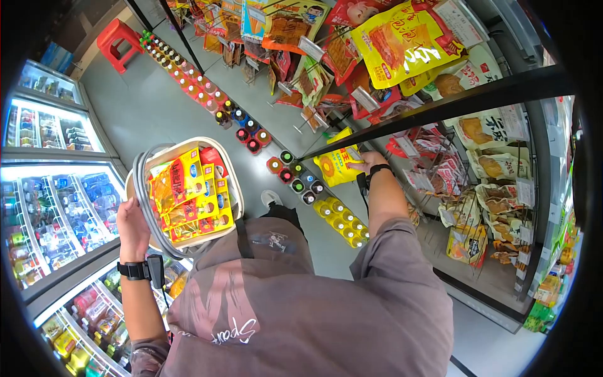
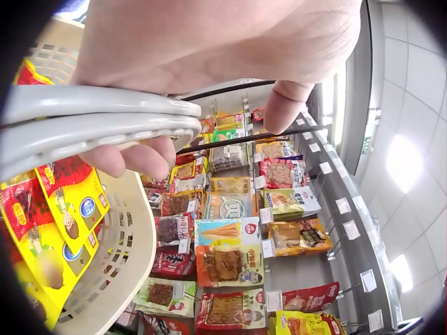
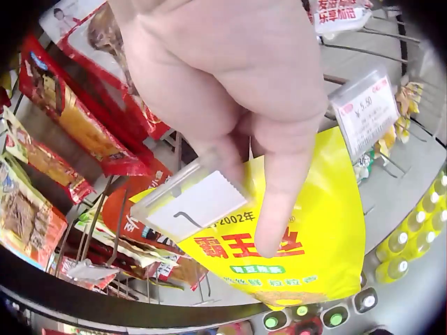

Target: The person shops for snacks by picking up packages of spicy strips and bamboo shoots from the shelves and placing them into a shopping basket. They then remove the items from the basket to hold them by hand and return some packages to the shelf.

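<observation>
Two hands are at work, well apart from each other. At nine o'clock of the head view, the left hand (image 1: 133, 227) has its fingers curled around the grey handles (image 2: 91, 136) of a cream basket (image 2: 133, 258); the thumb stands away from them. Inside the basket lie several yellow packets (image 1: 188, 204), overlapping one another.

At two o'clock is the right hand (image 1: 372, 163), touching a big yellow bag (image 3: 328, 223) beside the black bar (image 1: 440, 104) of the snack rack. One finger lies straight over the front of this bag, and a price tag (image 3: 195, 206) covers another digit — so I cannot tell whether the bag is clamped.

Yellow-filled bottles (image 1: 339, 221) stand on the floor at four o'clock, and a red stool (image 1: 118, 44) at ten o'clock — farther away.
</observation>
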A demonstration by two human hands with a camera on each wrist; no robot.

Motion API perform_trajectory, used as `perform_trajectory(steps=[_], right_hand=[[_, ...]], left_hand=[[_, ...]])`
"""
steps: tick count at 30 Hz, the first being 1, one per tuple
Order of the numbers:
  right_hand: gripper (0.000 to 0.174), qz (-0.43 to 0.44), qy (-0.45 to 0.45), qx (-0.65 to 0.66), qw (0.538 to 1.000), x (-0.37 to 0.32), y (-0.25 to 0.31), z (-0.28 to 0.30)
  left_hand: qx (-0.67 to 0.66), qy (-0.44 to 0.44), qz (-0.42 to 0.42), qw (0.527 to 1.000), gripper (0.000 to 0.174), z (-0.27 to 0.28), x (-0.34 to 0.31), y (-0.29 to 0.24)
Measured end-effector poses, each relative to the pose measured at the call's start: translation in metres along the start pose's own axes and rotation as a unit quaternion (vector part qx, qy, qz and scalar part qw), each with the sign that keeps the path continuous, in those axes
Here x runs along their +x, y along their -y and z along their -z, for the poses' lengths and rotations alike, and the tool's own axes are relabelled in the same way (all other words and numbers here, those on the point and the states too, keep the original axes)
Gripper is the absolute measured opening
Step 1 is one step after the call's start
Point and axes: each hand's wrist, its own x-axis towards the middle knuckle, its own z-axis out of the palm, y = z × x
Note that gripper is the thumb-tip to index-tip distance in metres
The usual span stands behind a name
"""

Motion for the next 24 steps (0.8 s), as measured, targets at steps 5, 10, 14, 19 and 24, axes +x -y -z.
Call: perform_trajectory(steps=[5,10,14,19,24], right_hand=[[0.026,-0.162,0.001,0.521,0.838,0.000,0.020,-0.011],[0.032,-0.215,-0.136,0.771,0.584,-0.041,0.096,-0.012],[0.027,-0.209,-0.183,0.771,0.573,-0.056,0.118,-0.021],[0.027,-0.171,-0.133,0.766,0.605,-0.058,0.109,-0.044],[0.030,-0.187,-0.150,0.742,0.626,-0.078,0.135,-0.059]], left_hand=[[-0.008,-0.004,0.009,1.000,0.033,-0.004,0.002,0.000],[-0.014,0.000,0.015,1.000,0.035,-0.007,0.002,0.002],[-0.014,-0.001,0.017,1.000,0.036,-0.003,0.003,0.006],[-0.011,-0.002,0.022,1.000,0.036,-0.003,0.003,0.007],[-0.018,0.010,0.023,1.000,0.035,0.004,0.010,0.010]])
